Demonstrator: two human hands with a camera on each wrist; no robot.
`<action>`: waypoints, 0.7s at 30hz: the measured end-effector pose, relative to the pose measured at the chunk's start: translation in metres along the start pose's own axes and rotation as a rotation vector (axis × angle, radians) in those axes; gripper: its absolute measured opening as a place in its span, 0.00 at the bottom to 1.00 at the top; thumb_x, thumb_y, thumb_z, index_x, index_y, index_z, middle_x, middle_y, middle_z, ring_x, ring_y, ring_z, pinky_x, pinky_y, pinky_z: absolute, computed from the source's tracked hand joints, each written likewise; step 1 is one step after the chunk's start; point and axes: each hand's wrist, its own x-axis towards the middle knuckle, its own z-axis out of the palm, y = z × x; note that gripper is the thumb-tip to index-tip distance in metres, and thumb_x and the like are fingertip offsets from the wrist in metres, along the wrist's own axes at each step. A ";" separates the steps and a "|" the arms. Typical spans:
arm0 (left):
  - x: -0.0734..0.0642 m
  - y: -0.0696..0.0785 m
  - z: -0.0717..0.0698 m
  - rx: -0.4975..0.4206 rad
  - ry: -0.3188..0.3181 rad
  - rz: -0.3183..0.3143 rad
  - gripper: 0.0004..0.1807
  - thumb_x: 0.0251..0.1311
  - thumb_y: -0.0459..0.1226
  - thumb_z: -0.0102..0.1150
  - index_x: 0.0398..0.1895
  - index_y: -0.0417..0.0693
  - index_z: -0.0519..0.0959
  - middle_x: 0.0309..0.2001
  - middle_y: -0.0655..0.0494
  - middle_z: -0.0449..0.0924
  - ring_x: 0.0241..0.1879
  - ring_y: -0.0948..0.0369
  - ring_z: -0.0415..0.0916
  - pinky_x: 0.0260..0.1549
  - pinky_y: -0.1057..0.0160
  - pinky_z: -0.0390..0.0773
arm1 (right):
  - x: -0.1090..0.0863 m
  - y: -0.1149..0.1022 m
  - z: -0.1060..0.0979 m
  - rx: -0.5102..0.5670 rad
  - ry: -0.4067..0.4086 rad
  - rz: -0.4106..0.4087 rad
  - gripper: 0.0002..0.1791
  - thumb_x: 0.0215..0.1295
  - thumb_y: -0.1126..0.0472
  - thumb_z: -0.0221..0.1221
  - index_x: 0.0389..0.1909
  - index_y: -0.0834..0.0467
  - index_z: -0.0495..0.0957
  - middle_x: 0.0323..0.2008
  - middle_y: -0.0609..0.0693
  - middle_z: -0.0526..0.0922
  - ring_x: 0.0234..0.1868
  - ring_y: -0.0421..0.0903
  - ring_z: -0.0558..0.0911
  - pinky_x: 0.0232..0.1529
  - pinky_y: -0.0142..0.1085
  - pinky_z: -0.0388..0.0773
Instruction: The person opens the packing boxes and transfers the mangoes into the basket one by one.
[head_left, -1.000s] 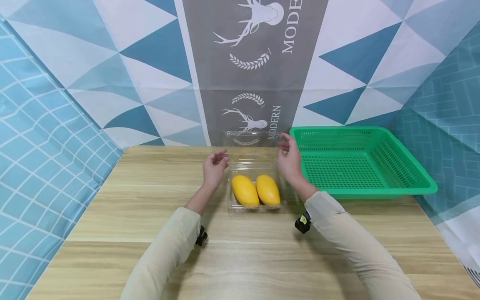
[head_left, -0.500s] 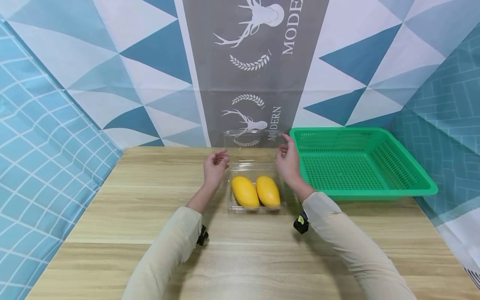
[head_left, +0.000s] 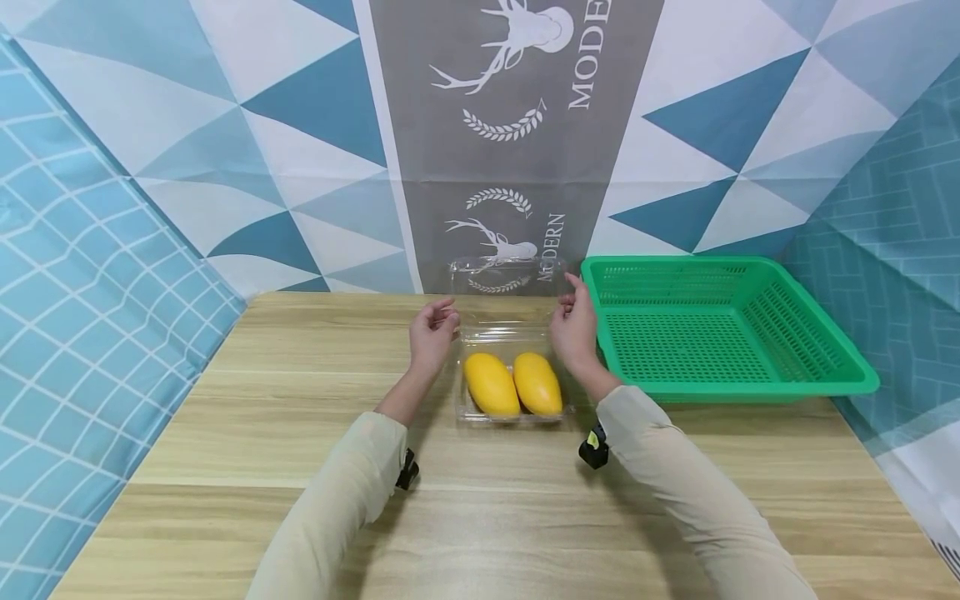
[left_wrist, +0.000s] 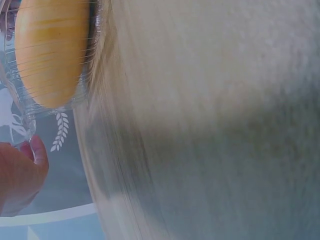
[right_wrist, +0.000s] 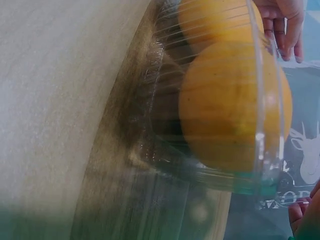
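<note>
Got two yellow mangoes (head_left: 537,384) sitting in a clear clamshell (head_left: 504,419), just below head-view center. Pinching the raised lid (head_left: 508,293) by its left edge with a curled left hand (head_left: 432,335), by its right edge with a loosely curled right hand (head_left: 577,331). Also spotting a green basket (head_left: 750,388), frame right.

The left hand (head_left: 432,337) is holding one side of a clear lid (head_left: 510,302), and the right hand (head_left: 576,335) is holding the other. The lid is standing up behind its box (head_left: 487,418). Two yellow fruits (head_left: 491,384) are lying inside, side by side. A green basket (head_left: 738,388) is sitting on the wooden table (head_left: 480,517), near the right hand.
</note>
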 end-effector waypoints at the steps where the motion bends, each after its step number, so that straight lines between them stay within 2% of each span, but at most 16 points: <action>1: 0.000 0.000 0.000 0.002 0.002 -0.002 0.17 0.60 0.27 0.54 0.54 0.37 0.75 0.42 0.43 0.77 0.32 0.66 0.74 0.42 0.57 0.83 | 0.000 0.001 0.001 -0.006 0.006 -0.004 0.28 0.67 0.72 0.44 0.67 0.56 0.57 0.45 0.60 0.72 0.40 0.50 0.71 0.44 0.39 0.74; 7: 0.002 -0.001 0.001 -0.005 0.010 -0.006 0.17 0.60 0.27 0.54 0.54 0.36 0.74 0.41 0.45 0.77 0.36 0.55 0.77 0.43 0.52 0.82 | 0.002 0.002 0.003 -0.029 0.029 -0.023 0.27 0.66 0.72 0.44 0.67 0.57 0.58 0.42 0.59 0.72 0.38 0.50 0.70 0.41 0.39 0.73; 11: 0.003 -0.002 0.002 -0.004 0.013 -0.014 0.17 0.61 0.28 0.54 0.54 0.37 0.74 0.41 0.45 0.77 0.39 0.50 0.77 0.39 0.58 0.83 | 0.003 0.002 0.004 -0.060 0.013 -0.022 0.28 0.66 0.72 0.44 0.68 0.57 0.57 0.43 0.59 0.71 0.39 0.51 0.70 0.42 0.40 0.73; 13: 0.004 -0.002 0.002 0.002 0.013 -0.020 0.17 0.61 0.28 0.54 0.54 0.38 0.75 0.41 0.46 0.77 0.37 0.52 0.77 0.35 0.64 0.83 | 0.003 0.003 0.005 -0.085 -0.005 -0.018 0.29 0.67 0.71 0.45 0.69 0.57 0.55 0.45 0.60 0.72 0.40 0.51 0.70 0.43 0.40 0.73; 17: 0.006 -0.004 0.002 0.015 0.008 -0.031 0.17 0.61 0.28 0.54 0.54 0.39 0.75 0.39 0.48 0.76 0.30 0.66 0.74 0.28 0.72 0.80 | 0.003 0.005 0.006 -0.131 -0.029 0.006 0.32 0.66 0.72 0.45 0.71 0.57 0.53 0.47 0.60 0.72 0.42 0.53 0.71 0.43 0.43 0.73; 21: 0.008 -0.005 0.003 0.015 -0.003 -0.041 0.18 0.62 0.29 0.53 0.56 0.38 0.74 0.37 0.51 0.74 0.26 0.70 0.71 0.24 0.76 0.77 | 0.003 0.007 0.008 -0.165 -0.040 0.040 0.31 0.65 0.72 0.45 0.70 0.58 0.54 0.45 0.60 0.72 0.41 0.54 0.70 0.45 0.45 0.74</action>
